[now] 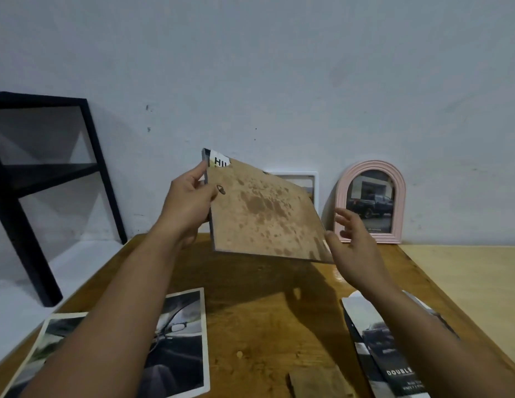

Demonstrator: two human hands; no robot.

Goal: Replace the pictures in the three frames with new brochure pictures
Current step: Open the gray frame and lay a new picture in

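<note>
While the left hand grips it, "HI"-lettered frame beside spread right hand.

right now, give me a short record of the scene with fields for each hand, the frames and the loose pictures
left hand: grips the held frame at its left edge, its brown stained back facing the camera
right hand: open beside the frame's lower right corner
standing frames: pink arched frame and white frame by the wall
loose pictures: car photos left, brochure right
</note>
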